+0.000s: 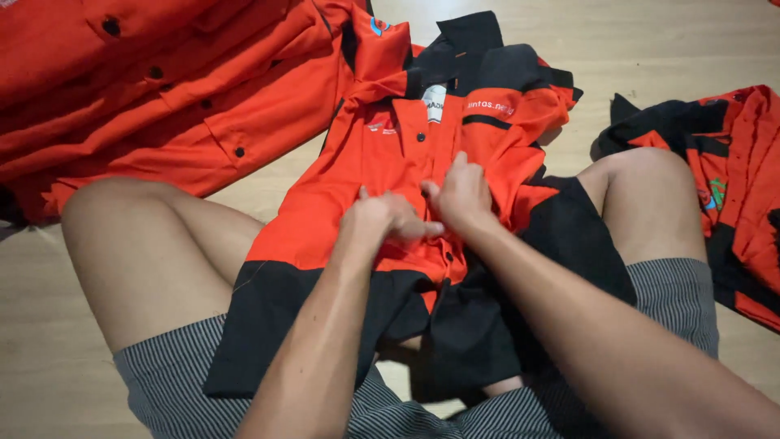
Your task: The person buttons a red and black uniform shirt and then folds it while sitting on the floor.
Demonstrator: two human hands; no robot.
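Note:
An orange and black work shirt [390, 154] lies spread over my lap and the floor, collar away from me. My left hand [380, 218] and my right hand [461, 195] meet at the shirt's front placket, about halfway down. Both pinch the fabric edges beside a small black button [421, 136] row. The fingertips are partly hidden in the folds of cloth.
A pile of orange shirts [146, 89] lies at the upper left. Another orange and black shirt [723, 179] is crumpled at the right. My bare knees [130, 236] and grey striped shorts [674, 301] flank the shirt on a light wooden floor [642, 41].

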